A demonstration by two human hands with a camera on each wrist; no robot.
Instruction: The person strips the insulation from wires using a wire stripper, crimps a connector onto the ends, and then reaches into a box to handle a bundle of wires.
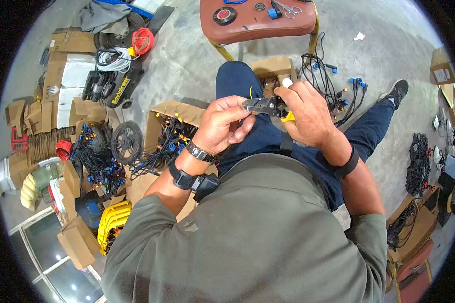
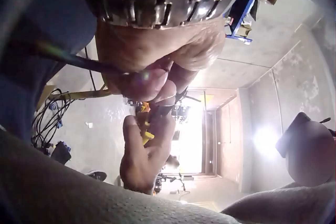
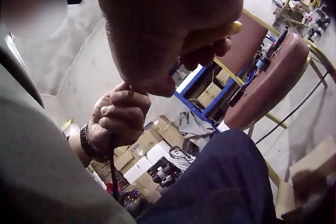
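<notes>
Two hands meet above the lap: the right hand's (image 1: 308,113) fingers curl round one black, yellow-handled tool (image 1: 268,106); the left hand (image 1: 225,123), fingers curled, grips one black cable (image 3: 113,174) near the tool's tip. One tape roll (image 1: 224,15) lies near the brown seat's (image 1: 268,30) left edge, one pair of scissors (image 1: 289,10) near its right edge.

Black wire stripper (image 1: 271,106) with yellow grips (image 1: 288,117) is sitting pretty much sideways in the right hand (image 1: 308,112), nose pointing at the left hand (image 1: 223,123), where a skinny black cable (image 3: 113,174) is trailing out.
</notes>
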